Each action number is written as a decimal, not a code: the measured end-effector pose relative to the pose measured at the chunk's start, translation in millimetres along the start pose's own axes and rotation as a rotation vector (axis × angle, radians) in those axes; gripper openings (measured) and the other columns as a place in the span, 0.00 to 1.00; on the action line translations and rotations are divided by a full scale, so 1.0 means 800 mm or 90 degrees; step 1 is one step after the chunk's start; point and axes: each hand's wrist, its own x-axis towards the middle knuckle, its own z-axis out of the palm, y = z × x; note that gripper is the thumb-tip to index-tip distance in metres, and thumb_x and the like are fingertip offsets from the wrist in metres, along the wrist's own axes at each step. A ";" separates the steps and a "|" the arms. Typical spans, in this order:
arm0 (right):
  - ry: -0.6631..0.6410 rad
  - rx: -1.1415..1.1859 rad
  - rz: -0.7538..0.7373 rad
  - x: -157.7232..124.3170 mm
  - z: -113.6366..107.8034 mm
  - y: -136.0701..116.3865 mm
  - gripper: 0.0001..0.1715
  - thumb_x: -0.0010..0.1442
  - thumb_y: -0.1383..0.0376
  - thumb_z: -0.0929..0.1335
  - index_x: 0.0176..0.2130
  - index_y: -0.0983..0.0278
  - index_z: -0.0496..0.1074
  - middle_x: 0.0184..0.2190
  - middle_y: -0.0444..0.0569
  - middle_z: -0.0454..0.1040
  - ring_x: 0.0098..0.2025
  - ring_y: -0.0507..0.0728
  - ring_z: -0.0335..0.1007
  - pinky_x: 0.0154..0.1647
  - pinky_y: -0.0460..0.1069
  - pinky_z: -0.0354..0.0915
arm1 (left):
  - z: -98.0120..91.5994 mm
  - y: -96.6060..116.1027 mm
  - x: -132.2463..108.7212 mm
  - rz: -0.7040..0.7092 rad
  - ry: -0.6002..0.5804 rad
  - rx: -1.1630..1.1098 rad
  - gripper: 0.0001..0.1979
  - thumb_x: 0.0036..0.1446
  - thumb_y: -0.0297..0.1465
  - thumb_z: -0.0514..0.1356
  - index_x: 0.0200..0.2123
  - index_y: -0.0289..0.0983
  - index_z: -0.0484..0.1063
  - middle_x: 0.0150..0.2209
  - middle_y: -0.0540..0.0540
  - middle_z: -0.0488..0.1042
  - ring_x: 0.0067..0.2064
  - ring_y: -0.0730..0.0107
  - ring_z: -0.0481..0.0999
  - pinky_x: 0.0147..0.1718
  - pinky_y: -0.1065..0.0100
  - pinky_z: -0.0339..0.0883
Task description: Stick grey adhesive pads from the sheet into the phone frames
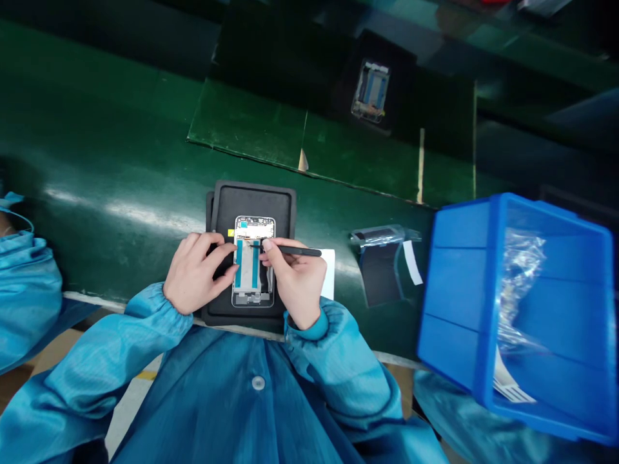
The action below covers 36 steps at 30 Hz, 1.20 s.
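An opened phone point(249, 274) with blue strips on its bare inside lies on a black foam tray point(256, 200). At the phone's left edge is my left hand point(198, 270), fingers bent and apart, the fingertips against the rim. My right hand point(297, 277) is closed on slim black tweezers point(302, 251) and rests over the phone's right side. The tweezers' tip points left, at the upper middle of the phone's inside; whether it grips any small part cannot be made out. A yellow tab point(231, 232) sticks out by the phone's upper left.
On the right stands a blue bin point(454, 290) with clear plastic wrap inside. Dark film sheets point(382, 274) and a white strip point(412, 262) lie left of it. Another opened phone point(371, 91) lies on a raised green board point(251, 122). A person's sleeve point(29, 290) is at far left.
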 end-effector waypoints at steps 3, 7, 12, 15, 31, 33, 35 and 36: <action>0.001 0.001 -0.002 0.001 0.001 -0.001 0.15 0.57 0.54 0.76 0.36 0.64 0.79 0.25 0.47 0.81 0.28 0.57 0.81 0.32 0.50 0.78 | -0.001 0.001 0.001 0.009 0.005 0.002 0.14 0.63 0.35 0.59 0.48 0.36 0.76 0.44 0.39 0.74 0.44 0.56 0.70 0.42 0.57 0.68; 0.001 0.014 0.003 0.000 0.001 -0.002 0.14 0.57 0.55 0.76 0.36 0.63 0.79 0.25 0.47 0.81 0.28 0.57 0.81 0.32 0.51 0.78 | -0.002 0.002 0.001 0.012 -0.005 0.013 0.14 0.63 0.35 0.58 0.49 0.36 0.76 0.45 0.39 0.75 0.43 0.56 0.70 0.42 0.56 0.67; 0.001 0.023 0.005 0.000 0.002 -0.002 0.14 0.56 0.55 0.76 0.35 0.63 0.80 0.25 0.47 0.81 0.28 0.57 0.81 0.32 0.51 0.78 | -0.003 0.002 0.002 0.019 0.000 0.021 0.14 0.64 0.34 0.58 0.49 0.36 0.76 0.45 0.38 0.75 0.43 0.56 0.70 0.41 0.57 0.66; -0.003 0.019 -0.002 0.000 0.002 0.000 0.13 0.57 0.55 0.76 0.36 0.63 0.80 0.25 0.47 0.81 0.28 0.57 0.81 0.32 0.50 0.77 | -0.002 0.002 0.003 0.025 0.004 0.025 0.14 0.64 0.34 0.58 0.48 0.36 0.76 0.45 0.38 0.75 0.43 0.57 0.70 0.40 0.57 0.66; 0.002 -0.017 -0.015 -0.001 0.000 0.004 0.14 0.58 0.55 0.75 0.37 0.63 0.80 0.27 0.47 0.82 0.29 0.57 0.82 0.33 0.50 0.77 | -0.004 0.010 0.008 0.076 -0.039 0.150 0.19 0.65 0.38 0.58 0.57 0.42 0.75 0.45 0.40 0.75 0.43 0.54 0.69 0.35 0.58 0.58; 0.003 -0.021 -0.018 -0.001 0.000 0.005 0.14 0.58 0.55 0.75 0.37 0.63 0.80 0.27 0.48 0.82 0.30 0.57 0.82 0.33 0.50 0.77 | -0.005 0.011 0.008 0.084 -0.043 0.169 0.19 0.65 0.38 0.58 0.57 0.41 0.75 0.45 0.40 0.75 0.43 0.54 0.69 0.35 0.58 0.58; 0.004 -0.032 -0.024 -0.001 0.000 0.004 0.14 0.58 0.55 0.75 0.37 0.63 0.80 0.27 0.48 0.82 0.29 0.57 0.82 0.33 0.50 0.77 | -0.006 0.013 0.009 0.100 -0.041 0.186 0.19 0.65 0.38 0.58 0.57 0.40 0.75 0.45 0.39 0.76 0.42 0.55 0.69 0.34 0.58 0.58; 0.006 -0.040 -0.028 -0.002 0.000 0.004 0.14 0.58 0.55 0.75 0.37 0.63 0.80 0.27 0.48 0.82 0.29 0.57 0.81 0.32 0.50 0.77 | -0.006 0.014 0.010 0.108 -0.040 0.193 0.19 0.65 0.38 0.57 0.57 0.40 0.75 0.45 0.39 0.76 0.42 0.55 0.70 0.34 0.58 0.59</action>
